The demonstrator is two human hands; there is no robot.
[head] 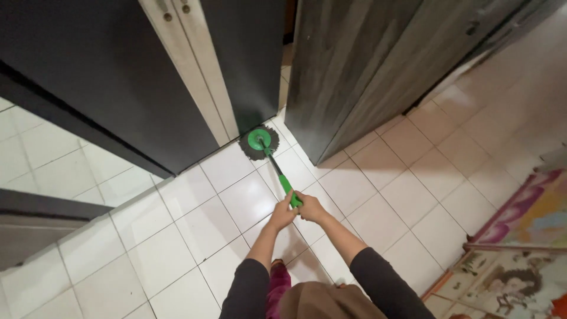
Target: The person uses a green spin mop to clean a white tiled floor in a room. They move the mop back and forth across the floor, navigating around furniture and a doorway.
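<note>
A mop with a green handle point(280, 175) reaches forward over the white tiled floor point(195, 224). Its round grey head with a green hub point(258, 142) rests on the tiles at the foot of a dark cabinet point(118, 77). My left hand point(283, 214) and my right hand point(310, 207) are side by side, both closed around the near end of the handle. Dark long sleeves cover both forearms.
A grey wood-grain door or panel point(360, 65) stands to the right of the mop head, leaving a narrow gap beside the cabinet. A colourful patterned mat point(520, 248) lies at the lower right. A dark ledge point(41, 207) juts in at the left.
</note>
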